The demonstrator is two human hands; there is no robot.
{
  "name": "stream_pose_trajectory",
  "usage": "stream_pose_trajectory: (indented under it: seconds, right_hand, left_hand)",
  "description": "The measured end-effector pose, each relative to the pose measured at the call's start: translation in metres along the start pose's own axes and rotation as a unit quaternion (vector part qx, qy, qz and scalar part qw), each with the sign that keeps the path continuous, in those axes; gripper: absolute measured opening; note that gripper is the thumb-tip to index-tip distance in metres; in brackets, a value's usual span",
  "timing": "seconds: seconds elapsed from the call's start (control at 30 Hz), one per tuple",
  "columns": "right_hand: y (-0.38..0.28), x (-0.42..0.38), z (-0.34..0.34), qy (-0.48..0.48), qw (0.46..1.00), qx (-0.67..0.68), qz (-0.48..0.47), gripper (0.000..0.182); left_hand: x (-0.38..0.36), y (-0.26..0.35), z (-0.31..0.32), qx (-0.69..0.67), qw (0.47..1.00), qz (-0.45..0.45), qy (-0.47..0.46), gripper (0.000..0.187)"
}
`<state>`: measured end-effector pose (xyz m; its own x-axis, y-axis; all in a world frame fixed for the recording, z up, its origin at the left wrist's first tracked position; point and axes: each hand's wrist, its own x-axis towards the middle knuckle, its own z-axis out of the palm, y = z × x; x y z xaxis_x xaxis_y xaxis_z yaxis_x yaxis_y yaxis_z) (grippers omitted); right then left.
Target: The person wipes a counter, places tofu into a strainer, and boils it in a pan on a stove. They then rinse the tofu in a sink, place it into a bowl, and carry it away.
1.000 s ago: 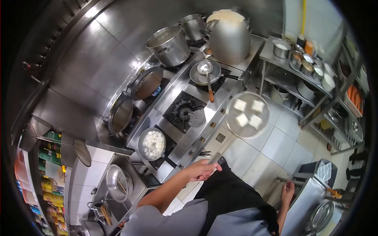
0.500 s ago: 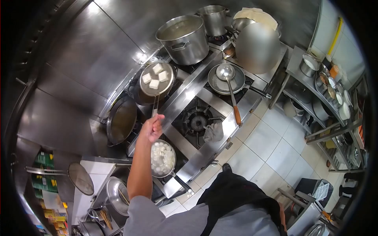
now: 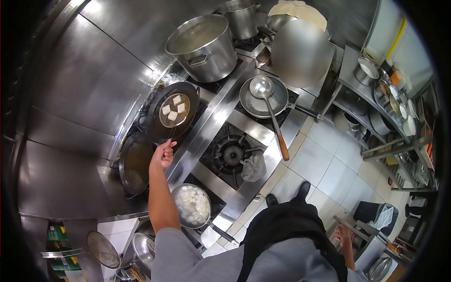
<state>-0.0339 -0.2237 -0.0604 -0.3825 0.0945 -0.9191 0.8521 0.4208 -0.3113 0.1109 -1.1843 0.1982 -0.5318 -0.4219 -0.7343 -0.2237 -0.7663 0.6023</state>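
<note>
My left hand point(image 3: 163, 154) is closed round the handle of a mesh strainer point(image 3: 172, 123). The strainer is in a dark wok point(image 3: 184, 90) that holds liquid, and several white cubes point(image 3: 176, 99), tofu-like, rest on its mesh. Just below that hand, on the right, a pan point(image 3: 191, 206) is full of whitish pieces in liquid. My right hand point(image 3: 344, 233) hangs at my side near a metal rack; its fingers look loosely apart and nothing shows in them.
Another dark wok point(image 3: 136, 164) with liquid adjoins the first. A big stockpot point(image 3: 206, 51) stands behind. A ladle point(image 3: 277, 127) lies across a frying pan point(image 3: 251, 101), its handle overhanging the stove edge. A cloth point(image 3: 253, 168) sits beside a bare burner point(image 3: 233, 156).
My left hand has lowered the strainer with its cubes from above the wok down into it. My right hand has come into view at the lower right.
</note>
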Motion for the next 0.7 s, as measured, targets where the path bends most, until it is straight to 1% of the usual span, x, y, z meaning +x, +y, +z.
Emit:
stream_pose_trajectory:
  seconds: [0.03, 0.07, 0.1, 0.13, 0.17, 0.2, 0.23, 0.27, 0.3, 0.33, 0.4, 0.43, 0.47, 0.5, 0.53, 0.57, 0.6, 0.63, 0.67, 0.7]
  right_hand:
    - [-0.011, 0.003, -0.001, -0.017, 1.000, -0.008, -0.011, 0.023]
    - [-0.021, 0.007, 0.000, -0.019, 1.000, -0.013, -0.011, 0.023]
    - [-0.045, -0.006, 0.013, 0.009, 0.999, -0.039, -0.015, 0.024]
    - [-0.065, -0.015, 0.020, 0.036, 0.997, -0.066, -0.021, 0.024]
    - [-0.073, -0.010, 0.019, 0.033, 0.997, -0.073, -0.022, 0.024]
    - [-0.081, -0.004, 0.018, 0.012, 0.997, -0.069, -0.042, 0.021]
    - [-0.091, 0.004, 0.015, -0.009, 0.996, -0.066, -0.063, 0.018]
    - [-0.105, 0.015, 0.013, -0.011, 0.995, -0.072, -0.064, 0.018]
    - [-0.120, 0.030, 0.011, -0.027, 0.996, -0.073, -0.037, 0.015]
    - [-0.134, 0.042, 0.010, -0.040, 0.997, -0.071, -0.007, 0.013]
    - [-0.171, 0.067, 0.010, -0.035, 0.996, -0.077, 0.027, 0.013]
    - [-0.192, 0.091, 0.003, -0.093, 0.990, -0.103, -0.006, 0.020]
    - [-0.218, 0.114, 0.005, -0.066, 0.991, -0.098, -0.064, 0.016]
    - [-0.271, 0.117, 0.010, -0.070, 0.943, -0.244, -0.213, 0.022]
    - [-0.314, 0.154, 0.003, -0.085, 0.833, -0.361, -0.410, 0.033]
    - [-0.391, 0.125, 0.023, -0.069, 0.867, -0.281, -0.406, 0.039]
    - [-0.469, 0.090, 0.046, -0.029, 0.833, -0.263, -0.486, 0.039]
    - [-0.547, 0.071, 0.058, -0.027, 0.800, -0.229, -0.554, 0.033]
    - [-0.620, 0.082, 0.072, -0.007, 0.755, -0.196, -0.626, 0.028]
    - [-0.689, 0.020, 0.083, -0.043, 0.729, -0.162, -0.663, 0.028]
  left_hand:
    - [0.000, 0.005, -0.006, 0.035, 0.999, 0.006, 0.032, 0.028]
    - [0.000, 0.007, -0.011, 0.031, 0.999, 0.006, 0.036, 0.028]
    - [-0.006, 0.011, -0.009, 0.108, 0.984, 0.048, 0.132, 0.027]
    - [-0.011, 0.014, -0.010, 0.184, 0.953, 0.088, 0.226, 0.025]
    - [-0.010, 0.020, -0.031, 0.201, 0.951, 0.102, 0.213, 0.022]
    - [-0.009, 0.024, -0.048, 0.244, 0.931, 0.123, 0.243, 0.029]
    - [-0.024, 0.022, -0.040, 0.336, 0.866, 0.165, 0.332, 0.035]
    - [-0.041, 0.021, -0.030, 0.422, 0.782, 0.203, 0.412, 0.040]
    - [-0.057, 0.012, -0.020, 0.541, 0.649, 0.274, 0.459, 0.043]
    - [-0.071, 0.003, -0.006, 0.641, 0.492, 0.335, 0.484, 0.045]
    - [-0.096, -0.031, 0.070, 0.516, 0.649, 0.388, 0.402, 0.042]
    - [-0.085, -0.060, 0.089, 0.489, 0.700, 0.392, 0.342, 0.040]
    - [-0.072, -0.088, 0.113, 0.454, 0.746, 0.396, 0.282, 0.038]
    - [-0.058, -0.118, 0.154, 0.416, 0.818, 0.337, 0.211, 0.037]
    - [-0.046, -0.148, 0.198, 0.373, 0.875, 0.275, 0.140, 0.035]
    - [-0.009, -0.187, 0.212, 0.301, 0.920, 0.235, 0.091, 0.033]
    - [0.028, -0.219, 0.233, 0.346, 0.914, 0.177, 0.114, 0.036]
    - [0.055, -0.242, 0.265, 0.272, 0.948, 0.129, 0.104, 0.037]
    - [0.071, -0.257, 0.296, 0.194, 0.973, 0.079, 0.094, 0.039]
    - [0.081, -0.262, 0.326, 0.193, 0.973, 0.081, 0.098, 0.039]
